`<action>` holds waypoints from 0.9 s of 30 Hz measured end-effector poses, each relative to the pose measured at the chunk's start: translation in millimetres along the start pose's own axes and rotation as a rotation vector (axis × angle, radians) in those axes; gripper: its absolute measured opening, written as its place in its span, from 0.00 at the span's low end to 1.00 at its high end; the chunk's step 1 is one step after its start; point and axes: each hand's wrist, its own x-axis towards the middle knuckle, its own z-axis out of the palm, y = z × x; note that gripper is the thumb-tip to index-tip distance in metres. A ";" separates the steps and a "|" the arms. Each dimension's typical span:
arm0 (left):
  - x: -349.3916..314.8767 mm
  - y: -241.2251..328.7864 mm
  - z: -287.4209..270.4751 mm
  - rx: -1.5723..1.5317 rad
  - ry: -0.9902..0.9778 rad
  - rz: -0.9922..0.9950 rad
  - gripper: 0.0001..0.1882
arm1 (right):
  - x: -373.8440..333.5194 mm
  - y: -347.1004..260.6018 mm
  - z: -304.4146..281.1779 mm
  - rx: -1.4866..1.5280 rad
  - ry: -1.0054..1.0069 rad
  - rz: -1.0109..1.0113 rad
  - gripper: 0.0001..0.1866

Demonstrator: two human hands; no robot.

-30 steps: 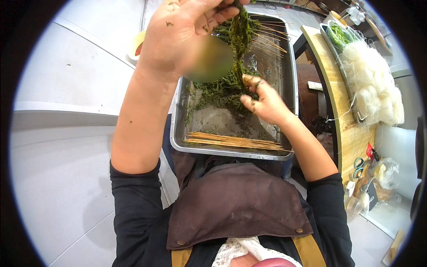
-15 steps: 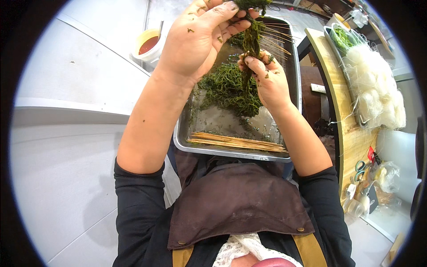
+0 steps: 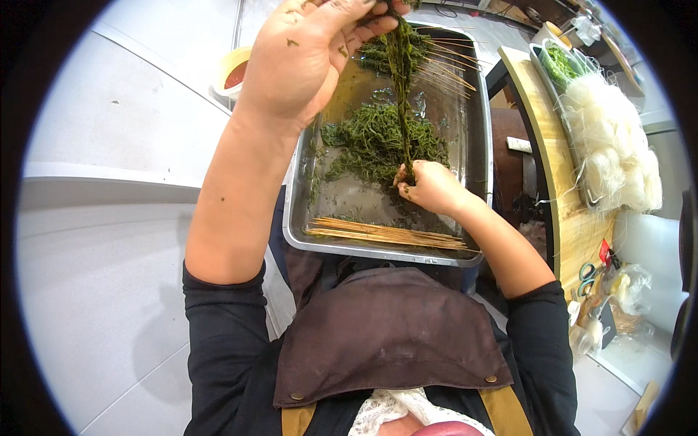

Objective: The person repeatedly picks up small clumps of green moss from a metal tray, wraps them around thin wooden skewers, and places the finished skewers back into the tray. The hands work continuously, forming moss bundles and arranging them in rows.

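Observation:
High over the far end of a metal tray (image 3: 486, 145), my left hand (image 3: 298, 65) holds the top of a long, wet strand of green seaweed (image 3: 401, 80); its fingertips reach the picture's upper edge. The strand hangs taut down to my right hand (image 3: 432, 187), whose fingers are closed round its lower end. Behind the strand a loose heap of seaweed (image 3: 367, 142) lies in the tray. Farther back are seaweed-wrapped skewers (image 3: 382, 57), their bare thin ends (image 3: 451, 73) fanned to the right. Bare wooden skewers (image 3: 385, 232) lie bundled along the tray's near edge. Seaweed scraps cling to my left hand.
Left of the tray stands a tub of reddish-brown liquid (image 3: 234, 75) beside a white surface (image 3: 138, 109). On the right, a wooden table (image 3: 542, 116) bears a container with bundles of fine white strands (image 3: 611, 145) and green leaves (image 3: 558, 65). Scissors (image 3: 587, 276) and plastic bags (image 3: 634, 287) lie nearer.
My right hand has moved down toward the tray's near end, drawing the seaweed strand longer. My left hand has shifted slightly left and up, still holding the top.

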 end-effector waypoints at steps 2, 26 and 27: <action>-6.3 -5.4 -2.0 -0.023 -0.046 -0.011 0.09 | -15.6 -6.9 -13.1 -0.151 0.232 -0.145 0.24; -109.3 -84.1 -14.8 0.376 0.001 -0.315 0.06 | -11.6 -26.2 -98.4 0.183 0.397 -0.501 0.11; -111.7 -83.1 -13.2 0.100 0.007 -0.422 0.06 | -7.6 -22.6 -93.8 0.339 0.335 -0.430 0.12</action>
